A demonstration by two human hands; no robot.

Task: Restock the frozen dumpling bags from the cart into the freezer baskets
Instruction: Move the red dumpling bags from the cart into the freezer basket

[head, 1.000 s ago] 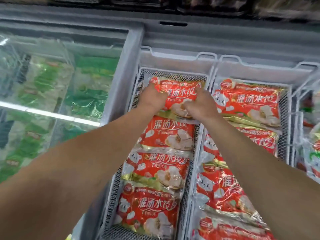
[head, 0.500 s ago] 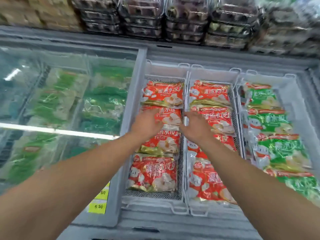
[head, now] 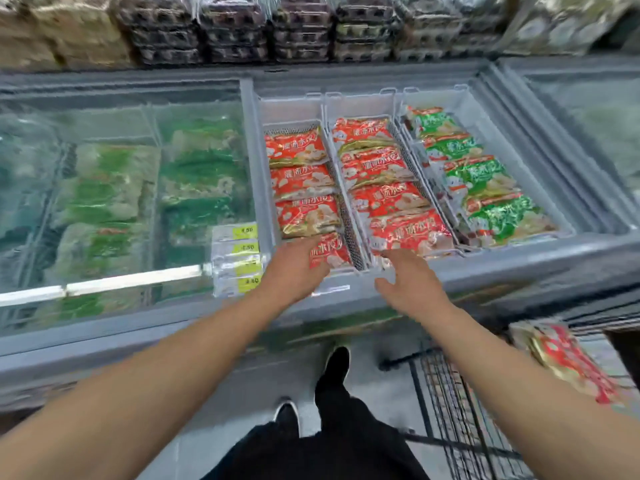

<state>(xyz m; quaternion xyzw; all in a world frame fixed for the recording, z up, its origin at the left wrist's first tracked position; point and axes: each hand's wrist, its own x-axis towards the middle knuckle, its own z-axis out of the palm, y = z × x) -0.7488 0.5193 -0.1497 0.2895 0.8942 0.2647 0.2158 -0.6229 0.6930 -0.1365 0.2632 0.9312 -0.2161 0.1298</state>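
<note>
Two grey freezer baskets stand side by side, the left basket and the middle basket, each filled with a row of red dumpling bags. A third basket to the right holds green bags. My left hand hovers over the nearest red bag in the left basket, fingers spread, holding nothing. Over the freezer's front rim, my right hand is empty with fingers apart. A wire cart at the lower right carries more red bags.
A sliding glass lid covers the freezer's left part, with green packs beneath. Yellow price tags sit beside the left basket. Egg cartons line the shelf behind. My legs and shoes stand on the floor by the cart.
Both hands have let go of the red bag at the far end of the left basket and drawn back to the freezer's near edge. The view has pulled back and down, showing the cart.
</note>
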